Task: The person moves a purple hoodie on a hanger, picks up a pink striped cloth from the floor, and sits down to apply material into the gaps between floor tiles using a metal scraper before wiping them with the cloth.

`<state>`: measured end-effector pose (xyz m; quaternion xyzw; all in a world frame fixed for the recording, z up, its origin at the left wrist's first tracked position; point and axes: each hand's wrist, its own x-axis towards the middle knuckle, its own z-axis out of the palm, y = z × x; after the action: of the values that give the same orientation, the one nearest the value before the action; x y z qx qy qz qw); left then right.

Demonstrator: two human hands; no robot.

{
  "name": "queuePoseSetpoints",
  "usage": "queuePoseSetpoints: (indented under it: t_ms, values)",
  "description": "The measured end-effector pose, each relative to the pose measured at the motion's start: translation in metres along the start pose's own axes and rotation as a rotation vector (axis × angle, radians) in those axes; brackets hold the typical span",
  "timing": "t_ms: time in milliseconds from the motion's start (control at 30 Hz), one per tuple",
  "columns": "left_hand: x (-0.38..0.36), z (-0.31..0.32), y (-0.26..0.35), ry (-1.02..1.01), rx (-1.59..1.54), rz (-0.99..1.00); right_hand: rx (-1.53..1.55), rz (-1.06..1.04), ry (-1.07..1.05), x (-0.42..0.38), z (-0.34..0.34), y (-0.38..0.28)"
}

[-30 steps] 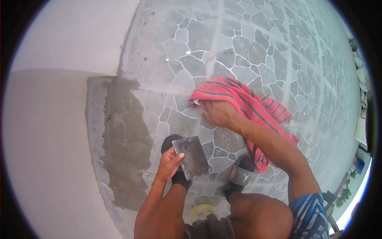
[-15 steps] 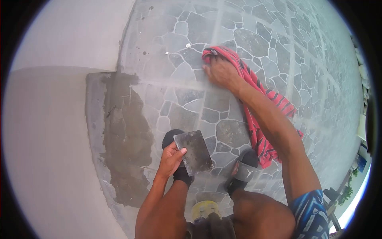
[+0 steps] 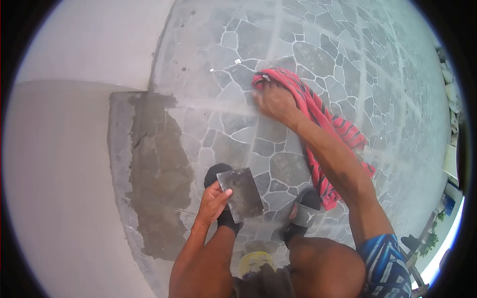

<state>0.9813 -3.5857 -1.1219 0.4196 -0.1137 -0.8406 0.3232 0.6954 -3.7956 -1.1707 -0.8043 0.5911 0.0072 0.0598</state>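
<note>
My left hand (image 3: 214, 201) grips a flat, dark rectangular plate (image 3: 242, 194) by its left edge, thumb on top. The plate has a worn, smudged face and is held above the floor near my left foot. Farther forward, my right hand (image 3: 276, 102) presses a red cloth with dark stripes (image 3: 325, 121) to the stone-patterned floor (image 3: 290, 168). Its fingers are bunched into the cloth's far end and partly hidden by the folds. The rest of the cloth trails back toward my right foot.
A wet-looking grey-brown patch (image 3: 156, 184) runs along the base of the pale wall (image 3: 59, 174) on the left. A yellowish bucket (image 3: 256, 260) stands between my legs. My sandalled right foot (image 3: 305, 208) is beside the cloth. Small white bits (image 3: 237, 61) lie ahead.
My right hand and the cloth's far end have slid slightly toward me across the floor. My left hand still holds the plate in nearly the same place. The view has shifted a little.
</note>
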Motion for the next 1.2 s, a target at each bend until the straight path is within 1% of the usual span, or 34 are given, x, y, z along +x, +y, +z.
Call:
queuePoseSetpoints:
  t_ms: [33,67,100,133,167,233,267,300,367,433,500,600,633,700,733,833,867,933,967,1033,1067,1100,1167,1200]
  values:
    - [0.002,0.001,0.002,0.015,-0.008,0.009,-0.014,-0.080,0.261,-0.028,0.017,-0.017]
    - [0.004,0.003,0.003,0.010,-0.016,0.020,0.100,-0.252,0.185,-0.058,0.008,-0.036]
    - [0.004,0.003,0.003,0.010,-0.024,0.022,0.166,-0.363,0.134,-0.064,0.002,-0.038]
    - [0.005,0.003,0.002,0.008,-0.030,0.018,0.235,-0.470,0.073,-0.071,-0.005,-0.040]
    - [0.007,0.003,0.002,-0.003,-0.020,0.009,0.253,-0.517,0.049,-0.055,-0.008,-0.024]
    - [0.008,0.001,0.003,-0.021,0.008,-0.019,0.200,-0.335,0.113,-0.025,0.018,0.007]
    - [0.006,0.001,0.002,-0.022,0.004,-0.031,0.058,-0.257,0.066,-0.002,0.016,0.014]
    - [0.006,0.000,0.003,-0.023,0.005,-0.031,-0.090,-0.187,0.011,0.021,0.014,0.021]
    - [0.001,0.001,0.004,-0.017,-0.009,-0.032,0.072,0.038,-0.268,0.017,0.003,-0.003]
    - [0.001,0.001,0.005,-0.010,-0.029,-0.007,0.037,-0.281,-0.024,-0.047,-0.003,-0.029]
    - [0.000,0.001,0.003,-0.004,-0.046,0.001,0.090,-0.478,-0.026,-0.100,0.007,-0.033]
    - [0.000,-0.007,0.003,-0.010,-0.071,-0.001,0.316,-0.550,-0.205,-0.083,0.026,-0.028]
    - [0.000,-0.006,0.001,-0.025,-0.076,-0.017,0.303,-0.522,-0.275,-0.063,0.032,-0.039]
    - [0.001,-0.003,0.000,-0.007,-0.067,-0.037,0.065,-0.597,-0.211,-0.013,0.041,-0.077]
    - [0.003,-0.001,0.002,-0.005,-0.058,-0.034,-0.173,-0.702,-0.080,0.006,0.034,-0.087]
    - [0.011,0.004,0.007,-0.008,0.009,-0.068,0.222,-0.530,-0.088,-0.001,0.014,-0.077]
    - [0.012,0.003,0.007,-0.004,0.056,-0.077,0.392,-0.475,-0.127,-0.019,0.004,-0.056]
    - [0.002,-0.007,0.007,-0.016,0.088,-0.102,0.384,-0.460,-0.228,-0.059,0.014,-0.011]
    - [0.006,-0.008,0.007,-0.044,0.108,-0.107,0.354,-0.486,-0.200,-0.059,0.011,-0.003]
    - [0.002,-0.001,0.004,-0.014,-0.028,-0.055,0.311,-0.538,-0.144,-0.062,-0.005,0.005]
    - [0.001,0.003,0.005,-0.008,-0.078,-0.028,0.308,-0.571,-0.154,-0.052,0.011,-0.004]
    - [0.001,0.003,0.005,-0.007,-0.056,-0.031,0.304,-0.604,-0.158,-0.031,0.030,-0.021]
    - [0.005,0.000,0.004,-0.002,0.006,-0.029,0.044,-0.669,-0.213,0.034,0.018,-0.091]
    - [0.008,0.001,0.006,-0.011,0.029,-0.042,-0.022,-0.638,-0.193,0.054,0.019,-0.121]
